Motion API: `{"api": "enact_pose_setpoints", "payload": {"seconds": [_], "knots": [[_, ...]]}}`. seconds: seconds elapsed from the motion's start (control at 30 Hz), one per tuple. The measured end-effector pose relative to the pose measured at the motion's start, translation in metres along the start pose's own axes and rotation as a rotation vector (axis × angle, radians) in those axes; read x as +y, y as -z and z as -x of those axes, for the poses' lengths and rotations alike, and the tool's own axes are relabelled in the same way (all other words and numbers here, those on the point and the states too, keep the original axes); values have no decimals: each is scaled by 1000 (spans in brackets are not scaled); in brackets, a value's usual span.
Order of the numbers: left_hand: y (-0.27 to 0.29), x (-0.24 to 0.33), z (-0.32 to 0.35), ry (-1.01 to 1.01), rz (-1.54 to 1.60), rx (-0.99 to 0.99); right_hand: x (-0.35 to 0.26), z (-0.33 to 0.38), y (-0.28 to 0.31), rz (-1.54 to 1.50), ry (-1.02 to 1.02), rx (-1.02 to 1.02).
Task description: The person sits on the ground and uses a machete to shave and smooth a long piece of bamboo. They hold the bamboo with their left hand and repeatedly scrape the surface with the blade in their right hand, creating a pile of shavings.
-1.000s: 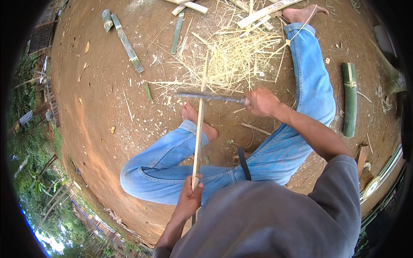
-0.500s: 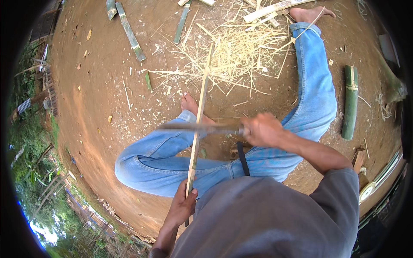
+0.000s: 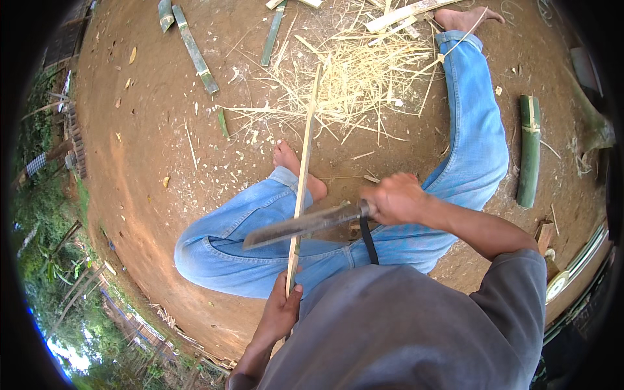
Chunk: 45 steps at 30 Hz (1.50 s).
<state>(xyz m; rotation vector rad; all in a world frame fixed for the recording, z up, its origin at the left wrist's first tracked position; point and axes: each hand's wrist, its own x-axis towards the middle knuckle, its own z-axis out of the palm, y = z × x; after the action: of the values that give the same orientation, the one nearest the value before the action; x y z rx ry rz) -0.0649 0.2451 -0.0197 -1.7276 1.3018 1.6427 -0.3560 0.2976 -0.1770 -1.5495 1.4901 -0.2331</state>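
My left hand (image 3: 282,309) is closed round the near end of a long, narrow bamboo strip (image 3: 305,159), close to my body. The strip runs away from me over my bent left leg, its far end over a heap of shavings. My right hand (image 3: 394,199) grips the handle of a machete (image 3: 300,225). Its broad dark blade points left and lies across the strip, a short way beyond my left hand. Whether the edge touches the strip I cannot tell. The fingers of my right hand are partly hidden behind its back.
Pale bamboo shavings (image 3: 361,81) are heaped on the dirt ground between my feet. Split bamboo pieces (image 3: 195,52) lie at the far left, and pale slats (image 3: 406,14) at the far side. A green bamboo section (image 3: 530,153) rests right of my right leg.
The machete has come nearer to my body along the strip, and its tip now slants toward me. My left hand keeps its hold on the strip, almost unmoved.
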Motion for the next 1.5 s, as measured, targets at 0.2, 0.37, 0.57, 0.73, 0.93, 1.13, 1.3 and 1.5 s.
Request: {"api": "enact_pose_setpoints", "payload": {"seconds": [0.2,0.37,0.57,0.73,0.93,1.13,1.3,1.5], "knots": [[2,1,-1,40,34,0,63,-39,-10,-73,-184,226],[-2,-2,-1,-7,29,-3,84,-54,3,-8,-231,127],[1,3,-4,-60,145,-38,96,-64,40,-149,-386,375],[6,30,-31,-43,466,-159,17,-15,5,-232,-132,276],[6,13,-26,19,469,-117,-48,34,-26,-194,22,75],[13,5,-27,40,372,-90,-42,25,-28,-36,69,165],[4,15,-19,29,426,-83,-44,28,-32,25,73,228],[1,17,-20,20,409,-75,-38,29,-11,28,-17,107]]}}
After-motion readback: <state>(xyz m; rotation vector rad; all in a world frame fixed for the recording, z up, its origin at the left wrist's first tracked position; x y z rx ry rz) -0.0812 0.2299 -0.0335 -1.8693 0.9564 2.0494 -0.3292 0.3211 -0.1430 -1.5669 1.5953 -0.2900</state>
